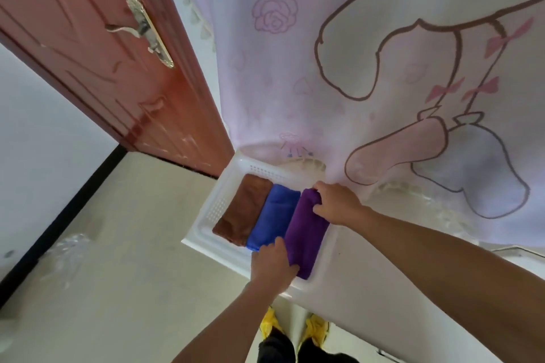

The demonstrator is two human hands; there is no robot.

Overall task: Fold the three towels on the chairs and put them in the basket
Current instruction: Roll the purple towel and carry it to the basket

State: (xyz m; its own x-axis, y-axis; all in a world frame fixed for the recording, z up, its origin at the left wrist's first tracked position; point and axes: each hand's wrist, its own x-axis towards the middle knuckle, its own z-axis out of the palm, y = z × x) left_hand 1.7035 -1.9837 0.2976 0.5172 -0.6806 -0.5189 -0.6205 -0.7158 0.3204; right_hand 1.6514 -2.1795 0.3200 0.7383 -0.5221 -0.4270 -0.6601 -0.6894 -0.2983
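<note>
A white plastic basket sits on a white surface in front of me. Three folded towels lie side by side in it: a brown towel on the left, a blue towel in the middle and a purple towel on the right. My left hand grips the near end of the purple towel. My right hand grips its far end. No chairs are in view.
A pink cartoon-printed curtain hangs right behind the basket. A red-brown door with a metal handle stands at the left. Beige floor lies to the left, and my yellow shoes show below.
</note>
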